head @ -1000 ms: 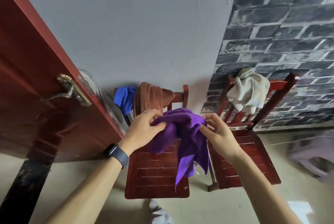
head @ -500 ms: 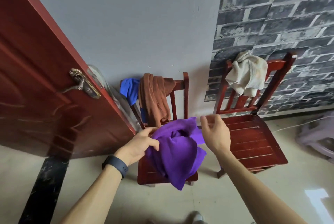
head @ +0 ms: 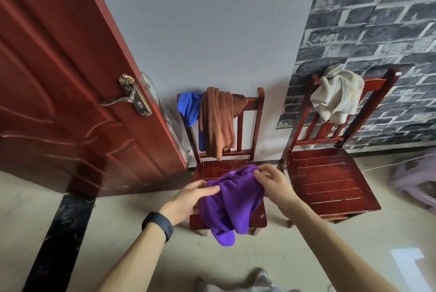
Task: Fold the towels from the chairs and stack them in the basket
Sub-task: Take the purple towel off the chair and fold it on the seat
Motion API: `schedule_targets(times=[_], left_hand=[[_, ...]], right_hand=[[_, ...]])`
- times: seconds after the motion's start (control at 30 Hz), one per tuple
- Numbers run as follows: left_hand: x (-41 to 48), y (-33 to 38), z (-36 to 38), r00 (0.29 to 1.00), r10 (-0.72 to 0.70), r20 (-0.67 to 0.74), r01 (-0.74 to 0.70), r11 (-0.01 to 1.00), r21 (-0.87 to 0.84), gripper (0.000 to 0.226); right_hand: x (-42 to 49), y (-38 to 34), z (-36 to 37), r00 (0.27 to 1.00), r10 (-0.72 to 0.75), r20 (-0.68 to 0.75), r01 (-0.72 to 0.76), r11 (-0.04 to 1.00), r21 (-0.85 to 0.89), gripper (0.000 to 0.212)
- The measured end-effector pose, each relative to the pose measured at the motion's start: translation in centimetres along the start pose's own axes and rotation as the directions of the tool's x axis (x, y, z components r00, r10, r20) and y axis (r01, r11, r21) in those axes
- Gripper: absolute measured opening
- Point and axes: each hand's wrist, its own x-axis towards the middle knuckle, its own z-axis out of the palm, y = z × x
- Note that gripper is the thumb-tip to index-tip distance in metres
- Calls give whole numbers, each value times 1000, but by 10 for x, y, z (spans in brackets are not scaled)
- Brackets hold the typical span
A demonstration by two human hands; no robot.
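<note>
Purple towel [head: 232, 202] hung crumpled between the hands, its length downward, left hand [head: 186, 199] pinching the left edge, right hand [head: 274, 185] with fingers [head: 260, 174] curled on the top corner.

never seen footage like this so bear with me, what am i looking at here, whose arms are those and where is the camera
There is no machine here: these are a person's two bare arms. The camera is worn on their head and looks forward and down, so you see roughly what they see.

The left hand, with a dark band on its wrist, and the right hand both hold a crumpled purple towel in front of a red chair by the door. A brown towel and a blue towel hang over that chair's back. A second chair beside it has a whitish towel on its back. No basket shows in this view.
</note>
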Motion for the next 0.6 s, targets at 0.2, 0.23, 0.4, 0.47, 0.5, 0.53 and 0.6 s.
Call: schedule_targets(times=[0.2, 0.23, 0.4, 0.47, 0.5, 0.53, 0.6], left_hand=[[-15, -9, -26, 979, 106, -171, -103, 994, 28, 25], [-15, -9, -31, 969, 143, -204, -120, 985, 120, 24], [-19, 5, -39, 890, 312, -334, -160, 897, 412, 25], [-14, 10, -51, 833, 411, -371, -209, 854, 476, 29], [-11, 12, -58, 807, 457, -373, -222, 821, 526, 32], [-9, 14, -63, 784, 499, -369, -241, 792, 561, 34], [-5, 19, -70, 751, 527, -398, -276, 798, 536, 29]], right_hand=[[9, -26, -6, 966, -93, -239, 84, 995, -49, 22], [9, -29, -5, 966, -111, -232, 101, 993, -56, 22], [2, -61, 1, 952, -300, -69, 254, 892, -374, 22], [1, -78, -4, 947, -313, -67, 244, 842, -481, 29], [2, -86, -8, 947, -312, -78, 234, 834, -500, 31], [4, -92, -13, 944, -317, -97, 229, 834, -502, 31], [8, -105, -21, 927, -335, -166, 219, 846, -485, 28]])
